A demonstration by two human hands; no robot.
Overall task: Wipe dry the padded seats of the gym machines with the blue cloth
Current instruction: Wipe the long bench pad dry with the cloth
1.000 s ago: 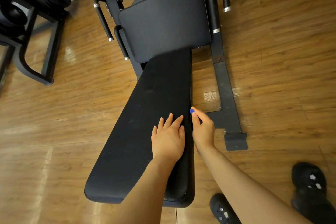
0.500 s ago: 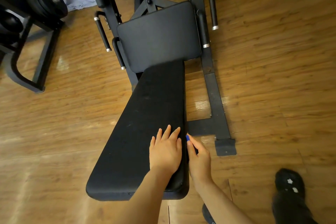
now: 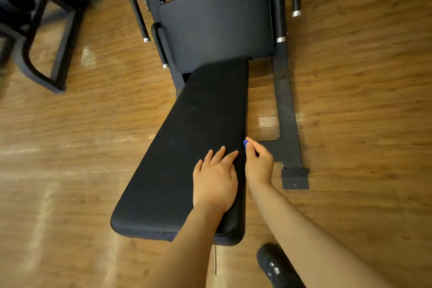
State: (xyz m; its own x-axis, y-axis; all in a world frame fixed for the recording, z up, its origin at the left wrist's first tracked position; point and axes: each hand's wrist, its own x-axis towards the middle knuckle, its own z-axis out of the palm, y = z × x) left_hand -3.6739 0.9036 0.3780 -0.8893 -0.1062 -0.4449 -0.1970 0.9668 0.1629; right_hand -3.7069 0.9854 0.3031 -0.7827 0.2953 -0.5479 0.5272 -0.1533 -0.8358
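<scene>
Our left hand lies flat, fingers straight, on the long black seat near its 5 o'clock corner. Just beside it at 3 o'clock, our right hand pinches the blue cloth against the seat's edge.

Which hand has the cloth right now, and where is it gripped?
The right hand grips the blue cloth; only a tip shows at its fingertips. The left hand rests flat on the seat.
</scene>
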